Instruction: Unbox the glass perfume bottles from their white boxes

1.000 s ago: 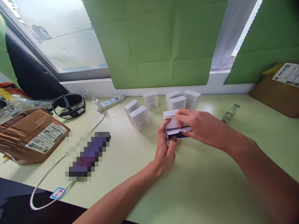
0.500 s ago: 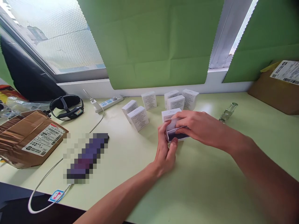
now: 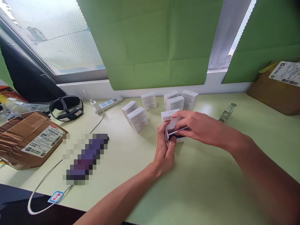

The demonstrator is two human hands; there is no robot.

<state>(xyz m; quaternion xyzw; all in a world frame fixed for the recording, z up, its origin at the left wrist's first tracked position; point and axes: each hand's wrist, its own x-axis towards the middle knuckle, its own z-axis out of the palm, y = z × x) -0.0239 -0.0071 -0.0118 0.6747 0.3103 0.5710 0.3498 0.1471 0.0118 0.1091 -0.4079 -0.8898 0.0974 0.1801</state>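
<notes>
My left hand (image 3: pixel 165 149) is wrapped round a small white carton (image 3: pixel 180 140), its thumb at the near side and fingers at the left end. The carton's top is open and shows a dark inside. My right hand (image 3: pixel 194 125) reaches over from the right, its fingers closed in the opening on a thin white-edged piece (image 3: pixel 179 131) that stands tilted there. What the piece is, I cannot tell; the fingers partly cover it. Just behind the hands stands a closed white carton (image 3: pixel 167 115) with small print.
More white cartons stand behind, one pair (image 3: pixel 137 119) to the left and several (image 3: pixel 175 103) near the wall. A glass tube (image 3: pixel 227 113) lies at right. Leftward are a blurred phone (image 3: pixel 87 157) on a cable, a power strip (image 3: pixel 109 104), a headset (image 3: pixel 67 109) and a cardboard box (image 3: pixel 30 140).
The thin white-edged piece has tilted up inside the carton between my right fingers, where a flat dark surface showed before. My left hand keeps its hold; the view has shifted slightly.
</notes>
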